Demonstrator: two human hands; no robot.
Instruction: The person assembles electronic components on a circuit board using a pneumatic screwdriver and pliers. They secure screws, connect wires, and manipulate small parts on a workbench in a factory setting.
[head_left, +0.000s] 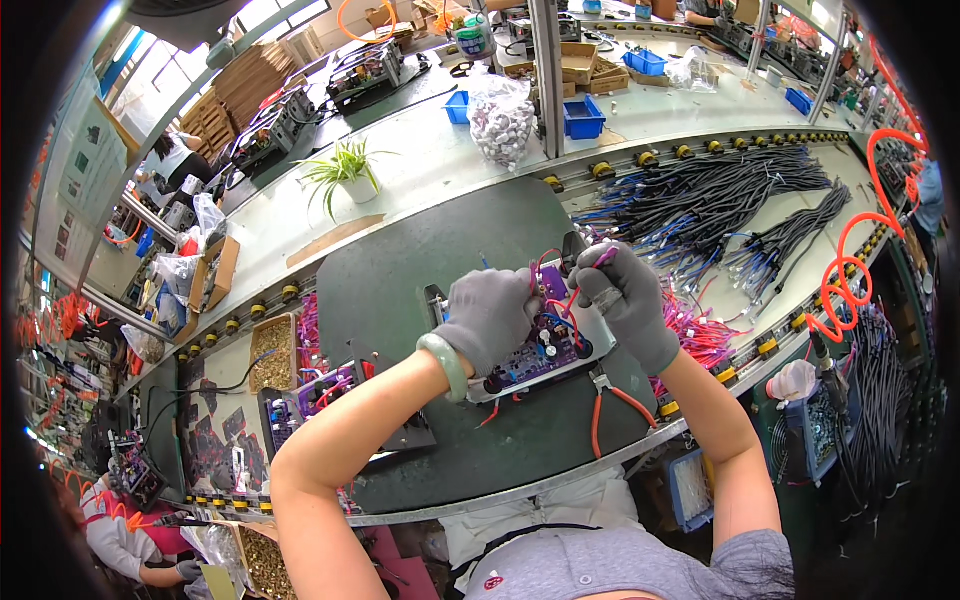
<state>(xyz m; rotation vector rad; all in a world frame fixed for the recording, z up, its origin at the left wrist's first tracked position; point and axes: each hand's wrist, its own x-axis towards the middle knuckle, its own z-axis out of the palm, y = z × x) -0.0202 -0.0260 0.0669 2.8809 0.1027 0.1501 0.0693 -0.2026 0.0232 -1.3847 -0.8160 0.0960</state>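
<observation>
A purple circuit board (548,352) in a metal casing lies on the dark green work mat (400,270), with red and blue wires rising from it. My left hand (492,318), in a grey glove, is closed over the board's left part. A bit of purple-red wire shows at its fingertips. At the board's upper right, my gloved right hand (628,300) is closed with a purple-red wire (605,257) between thumb and fingers. The wire ends are hidden by the gloves. Red-handled pliers (612,405) lie on the mat just below my right hand.
Another board unit (340,395) stands left of my left forearm. Black cable bundles (700,200) and red wires (700,335) lie to the right. Small parts fill a carton (273,352). A potted plant (358,180) stands beyond the roller rail. An orange coiled hose (850,275) hangs at right.
</observation>
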